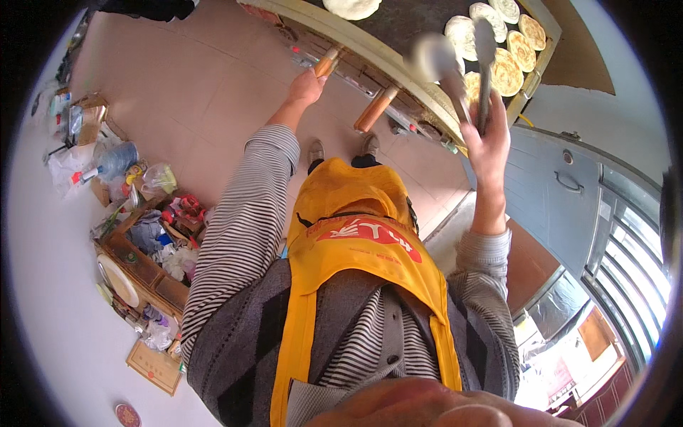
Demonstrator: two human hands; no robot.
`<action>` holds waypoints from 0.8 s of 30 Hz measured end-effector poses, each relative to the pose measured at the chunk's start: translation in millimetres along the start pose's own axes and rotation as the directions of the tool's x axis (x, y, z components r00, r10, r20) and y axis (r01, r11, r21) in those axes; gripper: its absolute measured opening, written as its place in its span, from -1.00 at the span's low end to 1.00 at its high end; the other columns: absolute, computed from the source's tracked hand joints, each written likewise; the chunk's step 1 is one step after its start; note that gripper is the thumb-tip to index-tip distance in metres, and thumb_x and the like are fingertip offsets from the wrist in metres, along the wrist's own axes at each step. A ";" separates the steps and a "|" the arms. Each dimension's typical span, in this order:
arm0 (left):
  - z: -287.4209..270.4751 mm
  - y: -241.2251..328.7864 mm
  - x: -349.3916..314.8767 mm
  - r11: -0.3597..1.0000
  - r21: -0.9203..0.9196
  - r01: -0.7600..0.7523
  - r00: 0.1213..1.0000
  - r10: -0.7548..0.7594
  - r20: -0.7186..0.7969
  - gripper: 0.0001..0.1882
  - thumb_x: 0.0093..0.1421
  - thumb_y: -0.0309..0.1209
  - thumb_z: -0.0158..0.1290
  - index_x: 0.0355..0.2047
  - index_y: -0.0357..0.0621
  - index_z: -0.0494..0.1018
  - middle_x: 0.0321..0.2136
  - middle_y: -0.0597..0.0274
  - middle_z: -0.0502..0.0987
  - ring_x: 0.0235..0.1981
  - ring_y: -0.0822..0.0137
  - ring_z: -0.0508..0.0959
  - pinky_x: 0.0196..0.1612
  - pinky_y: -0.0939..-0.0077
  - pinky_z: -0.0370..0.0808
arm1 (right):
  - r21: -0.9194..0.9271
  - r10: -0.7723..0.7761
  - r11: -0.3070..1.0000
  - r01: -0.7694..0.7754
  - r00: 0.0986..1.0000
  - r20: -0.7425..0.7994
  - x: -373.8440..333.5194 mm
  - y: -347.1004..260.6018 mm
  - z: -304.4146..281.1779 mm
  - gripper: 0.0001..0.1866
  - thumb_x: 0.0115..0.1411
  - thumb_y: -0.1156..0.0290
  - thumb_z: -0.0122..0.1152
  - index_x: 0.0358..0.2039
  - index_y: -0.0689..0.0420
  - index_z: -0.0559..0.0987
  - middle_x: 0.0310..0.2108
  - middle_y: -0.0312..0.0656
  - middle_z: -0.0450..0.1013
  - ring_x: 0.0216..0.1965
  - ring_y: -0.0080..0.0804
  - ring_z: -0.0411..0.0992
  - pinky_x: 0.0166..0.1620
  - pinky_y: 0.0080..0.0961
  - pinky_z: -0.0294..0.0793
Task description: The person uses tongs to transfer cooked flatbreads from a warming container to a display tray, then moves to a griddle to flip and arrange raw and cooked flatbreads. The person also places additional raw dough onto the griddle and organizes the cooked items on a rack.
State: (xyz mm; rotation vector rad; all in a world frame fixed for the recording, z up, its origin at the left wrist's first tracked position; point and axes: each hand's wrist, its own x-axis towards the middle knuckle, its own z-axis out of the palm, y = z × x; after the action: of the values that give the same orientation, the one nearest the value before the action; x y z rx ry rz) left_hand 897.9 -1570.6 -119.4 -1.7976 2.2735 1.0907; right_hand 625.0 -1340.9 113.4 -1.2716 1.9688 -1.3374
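Note:
My left hand is closed round a wooden handle on the front of the griddle. A second wooden handle sticks out to its right. My right hand grips metal tongs, their arms apart over the griddle's right part. At the tip of the left tong arm is a motion-blurred pale flatbread; I cannot tell whether the tongs touch it. Beyond and right of the tongs lie several round flatbreads, some pale, others browned. A large pale dough round lies at the far side.
A tiled floor lies left of the griddle. At the left, a wooden cabinet holds bags and cloths, near a large plastic bottle. To the right stand a grey-blue door panel with a handle and a barred window.

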 end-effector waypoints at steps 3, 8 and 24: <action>3.2 -17.9 -23.8 0.999 0.029 0.045 0.997 -0.047 0.069 -0.52 0.30 -0.06 0.00 -0.07 -0.29 0.42 -0.09 -0.20 0.55 -0.01 -0.11 0.54 0.04 0.03 0.46 | -0.011 -0.036 0.999 0.038 0.995 0.094 6.3 -19.2 36.6 -0.18 0.07 0.14 0.43 0.21 0.30 0.28 -0.38 -0.30 0.39 -0.41 -0.57 0.33 -0.34 -0.59 0.41; 4.4 -106.8 -128.7 0.997 -0.038 0.067 0.991 -0.062 0.123 -0.57 0.29 -0.10 0.01 -0.12 -0.27 0.41 -0.21 -0.23 0.57 -0.13 -0.20 0.55 -0.08 -0.03 0.48 | -0.273 0.045 0.962 -0.007 0.990 0.133 -80.5 25.4 99.0 -0.44 0.14 0.25 0.36 0.06 0.27 0.40 -0.40 -0.07 0.52 -0.42 -0.26 0.53 -0.32 -0.34 0.52; -19.0 -237.9 -279.1 0.974 -0.207 0.094 0.994 -0.080 0.078 -0.62 0.23 -0.16 0.12 -0.26 -0.28 0.36 -0.38 -0.28 0.54 -0.26 -0.29 0.52 -0.22 -0.06 0.44 | -0.563 0.168 0.813 0.152 0.863 0.476 -38.6 88.9 210.4 -0.53 0.20 0.03 0.26 -0.32 0.28 0.50 -0.51 0.11 0.51 -0.44 0.17 0.51 -0.34 -0.09 0.46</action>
State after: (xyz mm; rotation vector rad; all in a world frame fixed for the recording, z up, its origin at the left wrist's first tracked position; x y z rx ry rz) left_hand 1202.3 -1366.2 -98.6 -1.8779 2.0876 1.4012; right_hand 763.6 -1400.0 -62.5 -1.6656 2.0276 -0.2826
